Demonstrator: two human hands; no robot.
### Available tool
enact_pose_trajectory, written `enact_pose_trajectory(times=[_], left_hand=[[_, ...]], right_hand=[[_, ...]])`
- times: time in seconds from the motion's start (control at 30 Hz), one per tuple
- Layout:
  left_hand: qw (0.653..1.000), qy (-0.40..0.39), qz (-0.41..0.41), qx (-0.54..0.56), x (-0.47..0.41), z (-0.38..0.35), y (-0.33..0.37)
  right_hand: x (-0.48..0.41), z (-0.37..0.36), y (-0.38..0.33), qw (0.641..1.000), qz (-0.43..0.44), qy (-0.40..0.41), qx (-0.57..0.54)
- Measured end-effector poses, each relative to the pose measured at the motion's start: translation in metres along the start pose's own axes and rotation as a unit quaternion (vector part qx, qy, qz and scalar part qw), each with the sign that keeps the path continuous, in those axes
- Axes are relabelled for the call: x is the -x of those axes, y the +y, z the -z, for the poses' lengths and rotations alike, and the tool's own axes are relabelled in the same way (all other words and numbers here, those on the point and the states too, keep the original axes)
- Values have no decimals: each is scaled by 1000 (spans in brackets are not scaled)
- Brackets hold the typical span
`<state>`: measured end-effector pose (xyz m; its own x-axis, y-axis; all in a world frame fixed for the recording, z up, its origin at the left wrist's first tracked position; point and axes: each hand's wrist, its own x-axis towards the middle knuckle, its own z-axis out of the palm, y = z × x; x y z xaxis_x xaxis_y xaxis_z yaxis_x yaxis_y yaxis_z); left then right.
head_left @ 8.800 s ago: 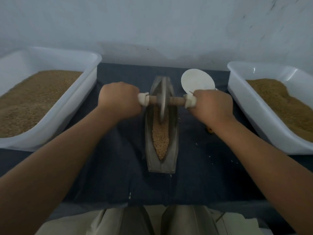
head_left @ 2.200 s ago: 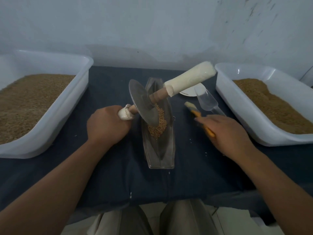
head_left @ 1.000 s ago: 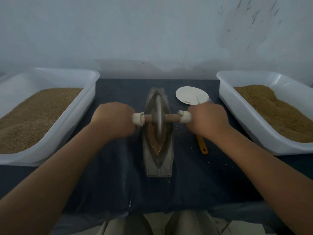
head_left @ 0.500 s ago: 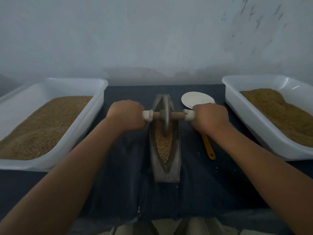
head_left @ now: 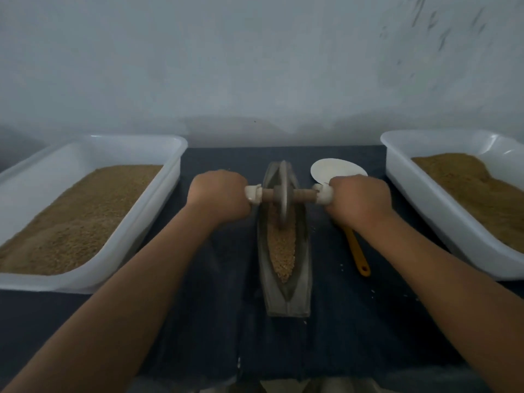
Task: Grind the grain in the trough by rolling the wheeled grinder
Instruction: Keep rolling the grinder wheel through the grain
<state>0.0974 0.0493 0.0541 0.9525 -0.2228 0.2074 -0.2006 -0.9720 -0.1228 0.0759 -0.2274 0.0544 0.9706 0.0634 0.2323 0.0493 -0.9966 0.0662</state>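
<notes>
A grey boat-shaped trough [head_left: 303,251] lies lengthwise on the dark cloth in the middle. Brown grain [head_left: 282,251] fills its groove. The wheeled grinder [head_left: 283,194], a metal disc on a wooden axle, stands upright in the far half of the trough. My left hand [head_left: 219,195] grips the white-wrapped left handle. My right hand [head_left: 358,198] grips the white-wrapped right handle. Both handles are mostly hidden inside my fists.
A white tub [head_left: 170,165] of brown grain stands at the left, another white tub [head_left: 397,171] of finer brown meal at the right. A white disc [head_left: 331,171] lies beyond my right hand. An orange-handled brush [head_left: 358,256] lies right of the trough.
Earlier my left hand held the grinder tilted out of the trough while my right held the brush. Now both hands grip the handles, and the wheel has rolled toward the far end.
</notes>
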Motion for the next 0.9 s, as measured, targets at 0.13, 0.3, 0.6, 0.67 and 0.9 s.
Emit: enact_pose_trajectory(times=[0.13,0.3,0.6,0.67,0.9], left_hand=[[998,-27,-45,-16,16,9,0],[995,-66,-79,13,65,2,-13],[1000,6,-5,-13,-3,3,1],[999,-4,-21,-28,2,7,2],[998,-14,-56,-6,71,-2,-9]], right_hand=[[29,-7,10,1000,20,21,4],[80,-3,23,989,107,105,-12],[-1,-12,3,999,-4,36,-7],[9,-10,5,1000,1,23,-3],[84,7,20,991,105,76,-17]])
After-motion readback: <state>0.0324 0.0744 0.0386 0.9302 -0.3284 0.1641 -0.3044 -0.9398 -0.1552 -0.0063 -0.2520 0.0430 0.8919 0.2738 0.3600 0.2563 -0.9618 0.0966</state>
